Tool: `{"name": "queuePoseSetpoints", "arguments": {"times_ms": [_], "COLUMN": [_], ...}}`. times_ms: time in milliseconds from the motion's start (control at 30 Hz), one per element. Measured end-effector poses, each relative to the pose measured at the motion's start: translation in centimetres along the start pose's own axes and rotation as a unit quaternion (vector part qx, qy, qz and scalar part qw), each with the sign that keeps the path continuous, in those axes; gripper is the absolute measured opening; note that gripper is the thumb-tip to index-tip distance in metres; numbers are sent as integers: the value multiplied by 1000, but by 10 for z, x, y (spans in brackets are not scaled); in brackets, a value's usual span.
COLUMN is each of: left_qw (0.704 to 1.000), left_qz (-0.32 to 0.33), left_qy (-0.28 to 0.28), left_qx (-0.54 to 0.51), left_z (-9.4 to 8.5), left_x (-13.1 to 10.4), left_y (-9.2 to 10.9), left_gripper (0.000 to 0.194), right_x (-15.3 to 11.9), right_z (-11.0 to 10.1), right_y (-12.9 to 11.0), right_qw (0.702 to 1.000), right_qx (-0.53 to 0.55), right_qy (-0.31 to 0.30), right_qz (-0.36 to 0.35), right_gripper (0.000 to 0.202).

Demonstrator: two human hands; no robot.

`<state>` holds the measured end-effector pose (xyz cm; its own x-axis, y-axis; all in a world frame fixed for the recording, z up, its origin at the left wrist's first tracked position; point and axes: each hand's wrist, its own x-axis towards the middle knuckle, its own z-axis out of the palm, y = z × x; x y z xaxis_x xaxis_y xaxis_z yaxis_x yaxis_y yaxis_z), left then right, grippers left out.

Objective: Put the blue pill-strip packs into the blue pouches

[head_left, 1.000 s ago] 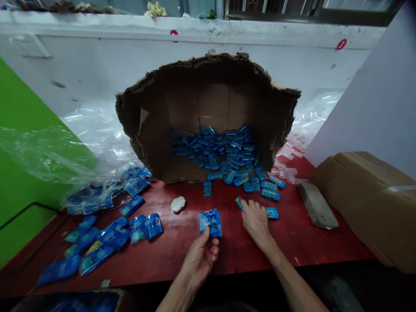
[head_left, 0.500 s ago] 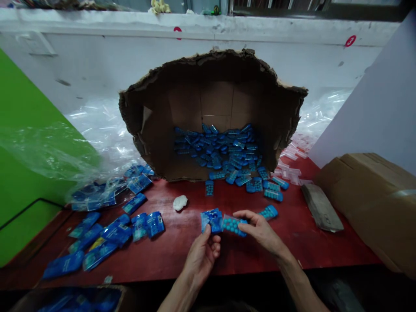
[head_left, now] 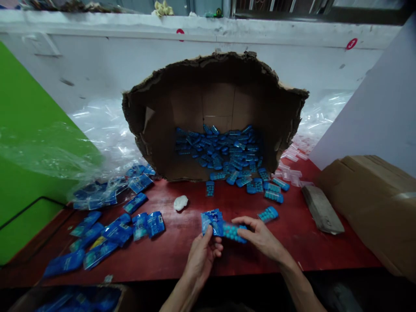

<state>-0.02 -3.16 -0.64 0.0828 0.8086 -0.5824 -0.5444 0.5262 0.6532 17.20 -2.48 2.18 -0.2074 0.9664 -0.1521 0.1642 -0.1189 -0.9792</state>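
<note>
My left hand [head_left: 202,255] is closed, its thumb pressing on a blue printed plastic pouch [head_left: 212,220] held above the red table. My right hand [head_left: 261,238] pinches the blue-capped end of a small clear container of turquoise balls [head_left: 230,232]. The container's other end meets the right side of the pouch; whether it is inside cannot be made out, and it is slightly blurred. Just beyond my right hand lies a similar container [head_left: 268,214]. A cardboard box [head_left: 182,169] with a torn rim lies on its side ahead, with many such containers inside and spilling out.
Blue pouches [head_left: 118,232] lie scattered at the left, near clear plastic wrap [head_left: 113,143]. A white lump [head_left: 180,203] sits mid-table. On the right are a grey flat bundle [head_left: 321,210], a closed carton [head_left: 373,203] and clear plastic pieces [head_left: 290,173]. Another box of pouches [head_left: 81,301] stands below the front edge.
My right hand has lowered the container slightly, and its left end now sits closer against the pouch. My left hand keeps its hold on the pouch. The view has shifted a little.
</note>
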Motion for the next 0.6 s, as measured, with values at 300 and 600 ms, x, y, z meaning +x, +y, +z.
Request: {"name": "queuePoseSetpoints", "arguments": {"times_ms": [300, 600], "left_qw": [997, 993], "left_qz": [27, -35], "left_qy": [-38, -111], "left_qx": [55, 5], "left_z": [0, 2], "left_x": [3, -3], "left_y": [-2, 3], "left_gripper": [32, 23], "right_x": [2, 7], "right_z": [14, 34], "right_y": [6, 17], "right_qw": [998, 952], "right_qx": [63, 303], "right_qy": [10, -5], "right_qz": [-18, 36], "right_gripper": [26, 26]}}
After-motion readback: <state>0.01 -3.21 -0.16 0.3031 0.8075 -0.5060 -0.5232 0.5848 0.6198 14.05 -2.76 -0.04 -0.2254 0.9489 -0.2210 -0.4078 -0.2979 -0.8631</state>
